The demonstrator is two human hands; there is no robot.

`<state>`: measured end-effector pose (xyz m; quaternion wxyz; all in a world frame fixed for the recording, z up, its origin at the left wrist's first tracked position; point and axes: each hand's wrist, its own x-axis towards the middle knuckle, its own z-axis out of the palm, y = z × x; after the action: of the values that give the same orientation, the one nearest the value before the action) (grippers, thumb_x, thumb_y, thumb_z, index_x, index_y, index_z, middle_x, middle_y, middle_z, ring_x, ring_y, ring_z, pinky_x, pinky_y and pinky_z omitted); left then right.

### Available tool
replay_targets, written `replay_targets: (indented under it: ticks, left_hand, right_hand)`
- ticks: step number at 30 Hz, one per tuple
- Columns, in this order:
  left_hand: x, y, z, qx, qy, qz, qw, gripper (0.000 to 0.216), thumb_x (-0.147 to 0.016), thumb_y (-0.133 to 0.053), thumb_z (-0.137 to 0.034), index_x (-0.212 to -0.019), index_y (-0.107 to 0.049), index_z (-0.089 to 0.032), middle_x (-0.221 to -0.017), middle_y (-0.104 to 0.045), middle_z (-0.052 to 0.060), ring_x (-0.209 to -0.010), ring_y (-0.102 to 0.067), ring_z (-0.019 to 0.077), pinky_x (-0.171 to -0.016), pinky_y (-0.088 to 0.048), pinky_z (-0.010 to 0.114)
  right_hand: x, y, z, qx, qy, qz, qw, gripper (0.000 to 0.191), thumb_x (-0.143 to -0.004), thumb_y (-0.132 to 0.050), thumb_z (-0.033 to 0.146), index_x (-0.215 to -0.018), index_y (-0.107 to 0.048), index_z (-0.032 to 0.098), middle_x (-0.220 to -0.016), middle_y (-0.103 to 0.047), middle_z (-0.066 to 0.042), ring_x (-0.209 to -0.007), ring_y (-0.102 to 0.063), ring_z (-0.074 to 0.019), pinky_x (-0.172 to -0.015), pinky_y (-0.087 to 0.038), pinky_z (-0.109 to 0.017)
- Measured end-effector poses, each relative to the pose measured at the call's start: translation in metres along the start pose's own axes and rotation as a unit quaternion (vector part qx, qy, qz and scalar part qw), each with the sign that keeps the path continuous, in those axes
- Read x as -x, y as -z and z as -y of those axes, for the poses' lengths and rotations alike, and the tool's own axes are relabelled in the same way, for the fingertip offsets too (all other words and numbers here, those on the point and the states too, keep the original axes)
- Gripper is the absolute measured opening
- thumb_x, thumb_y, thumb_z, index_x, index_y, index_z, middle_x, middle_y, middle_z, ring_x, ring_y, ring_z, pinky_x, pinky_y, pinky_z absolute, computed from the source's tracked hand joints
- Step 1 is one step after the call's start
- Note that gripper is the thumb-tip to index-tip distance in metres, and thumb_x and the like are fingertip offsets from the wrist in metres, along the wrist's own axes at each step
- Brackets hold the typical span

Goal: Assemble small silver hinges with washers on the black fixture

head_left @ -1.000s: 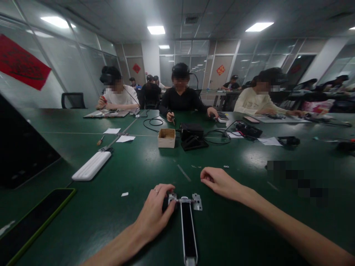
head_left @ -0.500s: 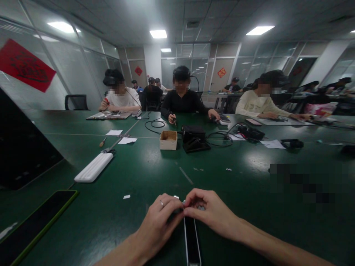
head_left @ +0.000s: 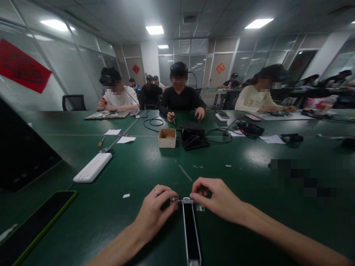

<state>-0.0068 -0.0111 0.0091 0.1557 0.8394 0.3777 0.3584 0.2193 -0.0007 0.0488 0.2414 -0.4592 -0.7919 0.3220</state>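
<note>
Well left of the left fingers, a dark panel (head_left: 24, 155) leans over the table (head_left: 144, 166), with a dark slab with a green edge (head_left: 39, 225) lying flat on the near side of it. Closer to those fingers, though still well apart and farther from the person, come a white oblong block (head_left: 93, 168) and, beyond it, a small brush (head_left: 101, 142). A white scrap (head_left: 126, 195) lies near the left hand (head_left: 155, 207), just outside its knuckles. The left thumb and fingers pinch a small metal plate (head_left: 174, 199) beside the head of a long, dark-faced bar (head_left: 191, 231). Straight ahead of the fingers, well beyond them, an open cardboard box (head_left: 167, 139) sits beside a black device (head_left: 195, 136). The bar lies between the two hands, its length running from the fingertips back toward the person. Right of its head, a second metal plate (head_left: 200, 208) shows below the right fingers. The right hand (head_left: 216, 194) has thumb and forefinger drawn together by the bar's head; whether they grip anything I cannot tell. Beyond the right fingers lies a pair of tiny white rings (head_left: 228, 166), and farther right a white paper (head_left: 272, 139).
</note>
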Motion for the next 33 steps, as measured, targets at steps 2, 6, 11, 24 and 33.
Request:
replay_targets:
  ticks: [2,6,11,24,33]
  left_hand:
    - [-0.003,0.003,0.003,0.0,0.047,0.031,0.998,0.012,-0.085,-0.056,-0.017,-0.091,-0.066,-0.019,-0.085,-0.066,0.003,-0.077,-0.062,0.0175,-0.07,-0.051,0.029]
    - [-0.005,0.003,0.006,0.001,0.109,0.089,0.99,0.012,-0.081,-0.061,-0.014,-0.09,-0.068,-0.02,-0.081,-0.068,0.0,-0.07,-0.061,0.0158,-0.067,-0.049,0.028]
    - [-0.004,-0.002,0.006,-0.004,0.135,0.116,0.984,0.014,-0.081,-0.063,-0.015,-0.092,-0.069,-0.021,-0.08,-0.069,0.0,-0.07,-0.062,0.0167,-0.066,-0.047,0.028]
    - [-0.001,-0.009,0.01,0.002,0.108,0.097,0.989,0.012,-0.084,-0.06,-0.015,-0.091,-0.067,-0.022,-0.08,-0.067,0.001,-0.073,-0.061,0.0172,-0.066,-0.047,0.027]
    - [0.0,-0.01,0.014,-0.005,0.051,0.077,0.996,0.016,-0.087,-0.054,-0.018,-0.098,-0.064,-0.024,-0.083,-0.067,0.001,-0.071,-0.062,0.0178,-0.062,-0.049,0.027]
  right_hand:
    - [-0.001,0.014,-0.005,0.045,-0.019,0.057,0.997,0.014,-0.086,-0.059,0.029,-0.087,-0.065,0.016,-0.078,-0.063,-0.001,-0.066,-0.054,-0.0121,-0.058,-0.041,-0.024]
    - [-0.001,0.027,-0.015,0.11,-0.044,0.145,0.982,0.017,-0.086,-0.058,0.03,-0.089,-0.067,0.016,-0.081,-0.063,-0.003,-0.066,-0.053,-0.0127,-0.056,-0.04,-0.024]
    - [0.0,0.016,-0.024,0.105,-0.014,0.146,0.984,0.013,-0.086,-0.056,0.025,-0.088,-0.066,0.017,-0.078,-0.061,-0.001,-0.065,-0.052,-0.0118,-0.057,-0.039,-0.023]
    - [0.0,0.008,-0.022,0.094,0.002,0.137,0.986,0.011,-0.086,-0.057,0.025,-0.086,-0.065,0.017,-0.078,-0.059,-0.001,-0.067,-0.051,-0.0122,-0.058,-0.039,-0.024]
    - [-0.002,0.01,-0.021,0.113,0.037,0.126,0.985,0.008,-0.082,-0.062,0.024,-0.087,-0.064,0.017,-0.077,-0.059,0.0,-0.07,-0.053,-0.0133,-0.061,-0.039,-0.024]
